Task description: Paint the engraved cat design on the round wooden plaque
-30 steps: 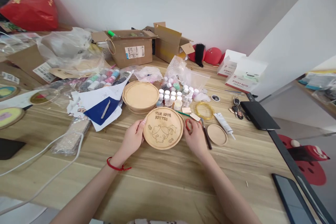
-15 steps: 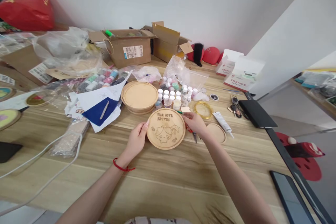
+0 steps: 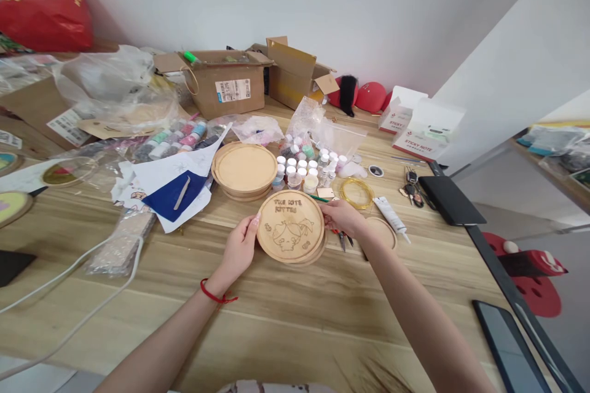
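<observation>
A round wooden plate (image 3: pixel 290 227) with a kitten drawing and lettering on its face is held over the table, slightly tilted toward me. My left hand (image 3: pixel 240 242), a red string bracelet at its wrist, pinches the plate's left edge, thumb on top. At the right edge, my right hand (image 3: pixel 343 218) grips the rim, its fingertips partly hidden. Under the plate's lower right side shows what looks like a second rim. A green stick (image 3: pixel 318 198) lies just behind the right fingers. Red-handled pliers (image 3: pixel 342 239) are partly covered by my right hand.
Stacked wooden plates (image 3: pixel 245 167) stand behind left. White-capped jars (image 3: pixel 302 166), coiled gold wire (image 3: pixel 356 193) and a white tube (image 3: pixel 391 217) lie beyond. Tweezers (image 3: pixel 182 193) rest on blue cloth (image 3: pixel 159 196). A white cable (image 3: pixel 115 288) crosses the left; a phone (image 3: pixel 507 344) lies right.
The plate has tilted slightly, and a second rim now shows at its lower right. My right hand has shifted a little, exposing more of the green stick.
</observation>
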`<state>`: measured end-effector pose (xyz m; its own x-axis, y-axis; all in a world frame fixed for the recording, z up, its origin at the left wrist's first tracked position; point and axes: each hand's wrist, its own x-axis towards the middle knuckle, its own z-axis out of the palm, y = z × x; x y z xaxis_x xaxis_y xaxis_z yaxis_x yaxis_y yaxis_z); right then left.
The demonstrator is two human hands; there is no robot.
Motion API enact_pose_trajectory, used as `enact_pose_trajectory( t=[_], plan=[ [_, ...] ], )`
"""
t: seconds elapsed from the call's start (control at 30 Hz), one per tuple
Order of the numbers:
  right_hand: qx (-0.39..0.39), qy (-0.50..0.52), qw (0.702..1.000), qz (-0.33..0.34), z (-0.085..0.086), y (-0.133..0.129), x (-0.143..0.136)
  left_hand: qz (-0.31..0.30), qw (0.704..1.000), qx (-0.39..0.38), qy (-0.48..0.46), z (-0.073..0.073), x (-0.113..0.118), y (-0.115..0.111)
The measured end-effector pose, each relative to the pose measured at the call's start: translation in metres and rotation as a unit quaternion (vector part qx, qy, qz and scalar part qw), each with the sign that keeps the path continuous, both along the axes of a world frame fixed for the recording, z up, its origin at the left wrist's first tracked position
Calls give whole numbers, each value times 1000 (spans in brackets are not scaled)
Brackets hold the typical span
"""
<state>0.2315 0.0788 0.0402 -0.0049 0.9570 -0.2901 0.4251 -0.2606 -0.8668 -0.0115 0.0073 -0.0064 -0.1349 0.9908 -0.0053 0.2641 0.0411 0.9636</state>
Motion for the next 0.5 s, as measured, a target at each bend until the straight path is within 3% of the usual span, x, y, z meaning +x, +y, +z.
enact_pose_trajectory(
  t=[0.27, 0.5],
  plan=[
    [-27, -71, 997, 18, 2, 1, 6, -12, 1000, -9, -1, 4, 2, -4],
    [-50, -75, 995, 44, 4, 6, 14, 69, 994, -1, -81, -18, 16, -10]
  ],
)
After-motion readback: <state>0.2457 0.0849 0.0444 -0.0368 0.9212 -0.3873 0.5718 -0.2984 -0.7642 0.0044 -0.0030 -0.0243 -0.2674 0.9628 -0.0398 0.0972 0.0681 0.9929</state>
